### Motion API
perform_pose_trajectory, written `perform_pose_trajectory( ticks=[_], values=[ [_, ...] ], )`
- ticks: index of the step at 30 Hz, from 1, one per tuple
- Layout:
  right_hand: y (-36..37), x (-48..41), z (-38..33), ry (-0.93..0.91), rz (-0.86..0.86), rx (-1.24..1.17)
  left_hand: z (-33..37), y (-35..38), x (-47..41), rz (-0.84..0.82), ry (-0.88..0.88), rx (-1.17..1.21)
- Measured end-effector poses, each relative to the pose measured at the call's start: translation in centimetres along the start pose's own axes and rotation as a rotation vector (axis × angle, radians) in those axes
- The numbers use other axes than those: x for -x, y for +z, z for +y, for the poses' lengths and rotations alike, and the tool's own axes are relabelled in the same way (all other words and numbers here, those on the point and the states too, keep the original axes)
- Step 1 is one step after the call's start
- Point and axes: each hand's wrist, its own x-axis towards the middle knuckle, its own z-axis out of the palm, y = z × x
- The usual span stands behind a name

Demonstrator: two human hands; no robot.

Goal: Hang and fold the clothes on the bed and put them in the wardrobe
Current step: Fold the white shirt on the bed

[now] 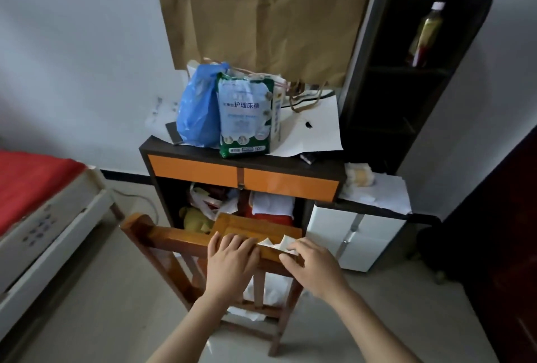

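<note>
A wooden chair stands with its back toward me in front of a dark cabinet. My left hand grips the chair's top rail, fingers curled over its far edge. My right hand holds the same rail further right, its fingertips next to a small white folded piece lying on the rail. A bed with a red cover shows at the left edge; no clothes are visible on the part in view. White fabric or paper lies on the chair seat behind the slats.
The dark cabinet has orange drawers, stuffed open shelves, and a blue bag and green-white pack on top. A white low cupboard and black shelf with a bottle stand right. Dark door far right.
</note>
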Motion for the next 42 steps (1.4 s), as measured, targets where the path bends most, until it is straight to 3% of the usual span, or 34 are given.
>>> perform_pose_trajectory(
  ticks=[3, 6, 13, 20, 24, 30, 35, 36, 37, 39, 40, 42],
  values=[
    [-1.0, -1.0, 1.8, 0.000, -0.212, -0.342, 0.0, 0.3, -1.1, -0.041, -0.081, 0.038],
    [-0.3, -4.1, 5.8, 0.159, -0.297, -0.571, -0.9, 1.1, -3.1, -0.224, -0.219, 0.007],
    [7.1, -10.5, 17.9, 0.301, -0.537, -0.257, -1.5, 3.0, -7.3, -0.411, -0.487, -0.118],
    [13.7, -13.2, 22.2, 0.324, -0.816, -0.089, -0.8, 3.1, -7.3, -0.509, -0.519, -0.203],
    [16.7, -14.6, 21.6, 0.254, -0.808, -0.022, -0.4, 2.8, -7.6, -0.569, -0.458, -0.202],
    [20.7, -18.2, 19.1, 0.227, -0.743, 0.092, -0.1, 2.0, -8.5, -0.686, -0.216, -0.126],
    [24.3, -19.5, 19.6, 0.333, -0.802, 0.161, -0.3, 1.6, -8.4, -0.613, -0.273, -0.041],
    [24.6, -19.4, 19.4, 0.376, -0.757, 0.178, -0.2, 1.8, -8.4, -0.604, -0.287, -0.032],
    [24.9, -19.5, 19.2, 0.428, -0.589, 0.203, -0.1, 1.8, -8.5, -0.601, -0.291, -0.027],
    [24.6, -20.0, 19.3, 0.593, -0.411, 0.146, -0.1, 1.8, -8.6, -0.617, -0.294, -0.023],
    [24.7, -19.7, 19.5, 0.581, -0.476, 0.111, 0.0, 1.7, -8.6, -0.628, -0.295, -0.020],
    [25.2, -18.7, 19.7, 0.358, -0.680, 0.046, 0.1, 1.7, -8.6, -0.645, -0.294, -0.034]
  ],
)
